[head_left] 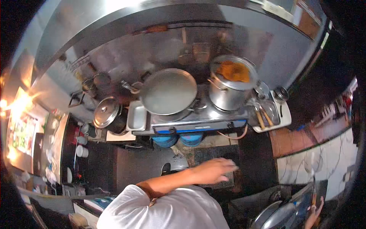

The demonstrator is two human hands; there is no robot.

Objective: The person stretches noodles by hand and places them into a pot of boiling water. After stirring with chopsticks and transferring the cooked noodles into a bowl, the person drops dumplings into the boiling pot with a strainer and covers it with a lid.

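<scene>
My left hand (215, 170) reaches across the front of my white shirt, over the floor. Its fingers are stretched out, slightly blurred, and nothing is in them. At the far lower right my right hand (315, 214) grips the wooden handle of a long skimmer (313, 164). The skimmer's round, pale head is blurred and points away from me, in front of the marble-patterned tiles. Beside that hand are large shiny metal bowls or lids (284, 215), partly cut off by the frame's edge.
A gas stove (202, 126) carries a wide round pan (167, 91) and a tall pot (225, 97) with an orange cloth (233, 71) on its lid. To its right, a white tray (280, 124) holds wooden-handled utensils. A lidded pot (107, 112) and blue containers (164, 141) are further left.
</scene>
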